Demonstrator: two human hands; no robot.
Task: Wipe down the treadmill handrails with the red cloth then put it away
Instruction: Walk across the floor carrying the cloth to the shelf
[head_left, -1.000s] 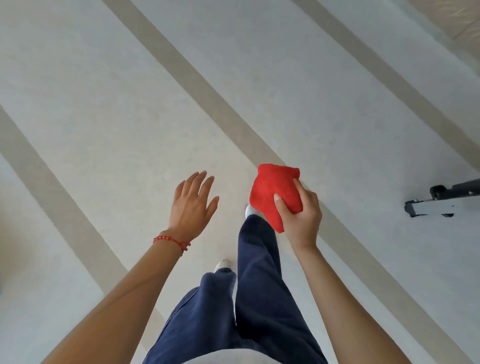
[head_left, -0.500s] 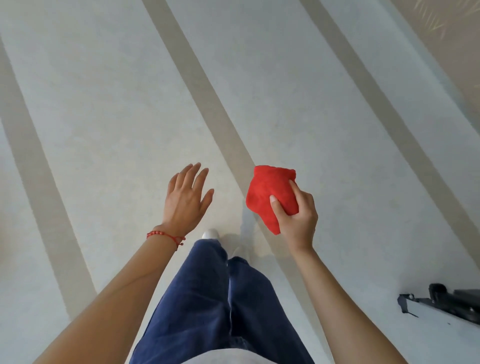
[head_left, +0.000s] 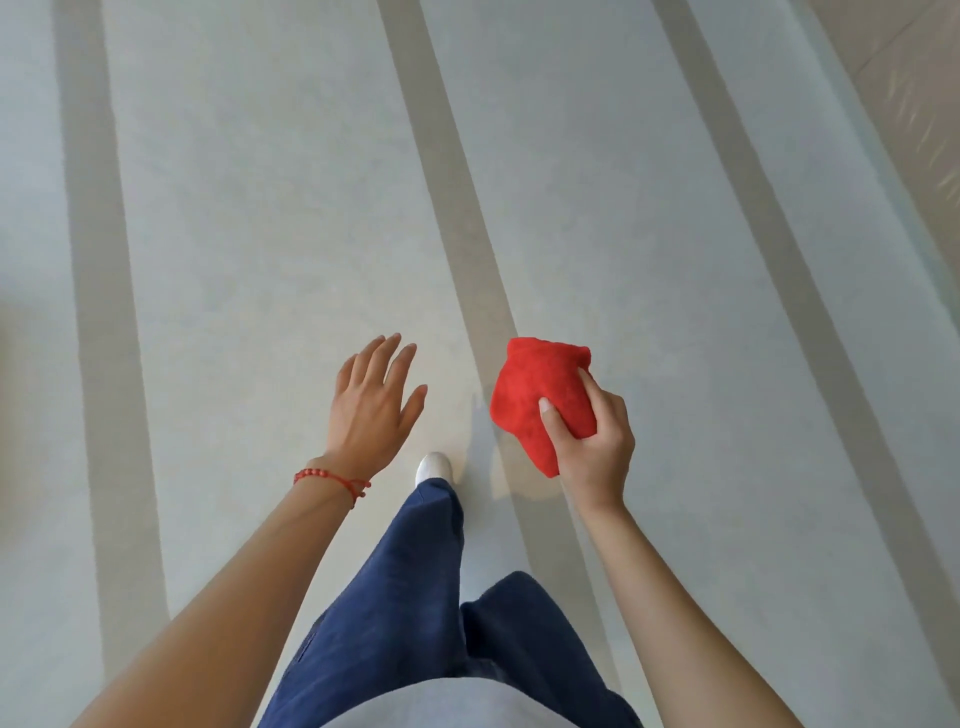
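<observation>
My right hand (head_left: 592, 441) grips the bunched red cloth (head_left: 535, 395), thumb across its front, held out in front of me at waist height. To its left my left hand (head_left: 371, 405) is stretched forward with straight fingers and holds nothing; a red bead bracelet circles that wrist. No part of the treadmill or its handrails is in view.
Below me lies a pale grey floor (head_left: 260, 260) crossed by long beige stripes (head_left: 447, 171). My legs in dark blue trousers (head_left: 395, 597) and one white shoe (head_left: 435, 466) show under my hands. A shiny beige surface (head_left: 919, 78) fills the upper right corner.
I have walked and turned: the floor stripes swung round and the black and white machine base at the right has left the view. My legs changed step. Both hands kept their pose.
</observation>
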